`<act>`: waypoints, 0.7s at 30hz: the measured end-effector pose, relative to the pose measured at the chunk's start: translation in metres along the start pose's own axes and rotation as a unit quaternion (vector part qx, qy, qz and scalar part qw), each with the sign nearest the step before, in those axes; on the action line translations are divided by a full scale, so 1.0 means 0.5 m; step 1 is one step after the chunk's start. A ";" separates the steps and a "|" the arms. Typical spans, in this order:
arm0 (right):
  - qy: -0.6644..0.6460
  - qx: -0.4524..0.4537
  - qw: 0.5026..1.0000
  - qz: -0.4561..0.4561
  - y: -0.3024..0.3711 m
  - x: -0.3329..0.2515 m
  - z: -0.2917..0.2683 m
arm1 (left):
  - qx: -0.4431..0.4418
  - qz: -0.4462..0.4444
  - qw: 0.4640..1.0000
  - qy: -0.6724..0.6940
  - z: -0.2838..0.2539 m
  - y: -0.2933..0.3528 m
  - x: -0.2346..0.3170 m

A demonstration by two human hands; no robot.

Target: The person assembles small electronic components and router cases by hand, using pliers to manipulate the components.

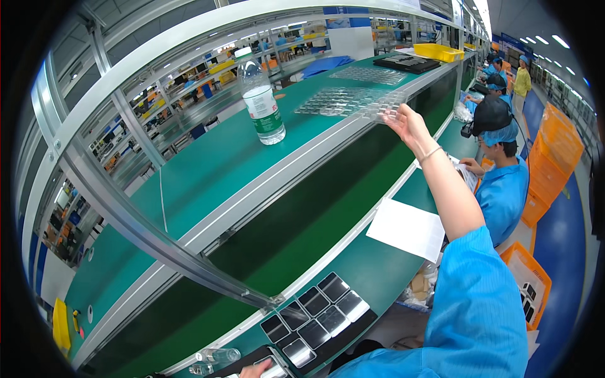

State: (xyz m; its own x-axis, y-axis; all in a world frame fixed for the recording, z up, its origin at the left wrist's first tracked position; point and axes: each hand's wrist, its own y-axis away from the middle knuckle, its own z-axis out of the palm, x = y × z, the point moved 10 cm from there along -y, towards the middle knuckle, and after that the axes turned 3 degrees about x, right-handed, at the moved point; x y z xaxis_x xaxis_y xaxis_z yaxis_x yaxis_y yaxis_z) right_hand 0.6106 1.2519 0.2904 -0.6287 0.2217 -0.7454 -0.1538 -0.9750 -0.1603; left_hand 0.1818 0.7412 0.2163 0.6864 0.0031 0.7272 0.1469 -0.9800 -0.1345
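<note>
Clear tray [380, 107], bottle [261, 108] nearby, post [170, 248] crossing green shelf [208, 165]

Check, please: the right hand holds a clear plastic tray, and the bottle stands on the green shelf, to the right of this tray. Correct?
One detail is wrong: the head view shows the bottle standing on the green shelf to the left of the clear plastic tray that the right hand holds.

eight devices [313, 332] in rows, one labelled bottle [262, 108], one white sheet [405, 230]

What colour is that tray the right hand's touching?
The tray is see-through, colourless; the head view shows it.
</note>
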 end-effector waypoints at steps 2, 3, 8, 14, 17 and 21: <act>0.014 -0.004 1.000 -0.027 0.053 -0.029 -0.020 | -0.041 0.014 0.997 0.066 0.045 -0.052 0.004; 0.025 -0.010 0.999 -0.021 0.075 -0.038 -0.027 | -0.067 -0.019 0.986 0.148 0.078 -0.080 -0.002; 0.053 0.016 0.997 -0.061 0.245 -0.134 -0.090 | -0.152 0.027 0.946 0.286 0.235 -0.275 0.078; 0.074 0.018 0.994 -0.073 0.442 -0.231 -0.142 | -0.243 0.033 0.887 0.392 0.342 -0.269 0.186; 0.137 0.016 0.990 -0.038 0.555 -0.251 -0.093 | -0.308 0.082 0.886 0.336 0.348 -0.184 0.193; 0.143 -0.014 0.989 -0.019 0.676 -0.249 -0.043 | -0.376 0.139 0.875 0.272 0.303 -0.067 0.168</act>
State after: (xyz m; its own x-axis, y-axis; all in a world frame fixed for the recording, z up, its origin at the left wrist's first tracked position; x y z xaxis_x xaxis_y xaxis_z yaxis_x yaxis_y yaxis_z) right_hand 0.6534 0.8944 0.3151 -0.3810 0.2485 -0.8906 -0.1491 -0.9671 -0.2061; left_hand 0.3426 0.8045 0.1799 0.1518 -0.1507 0.9769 -0.6222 -0.7825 -0.0241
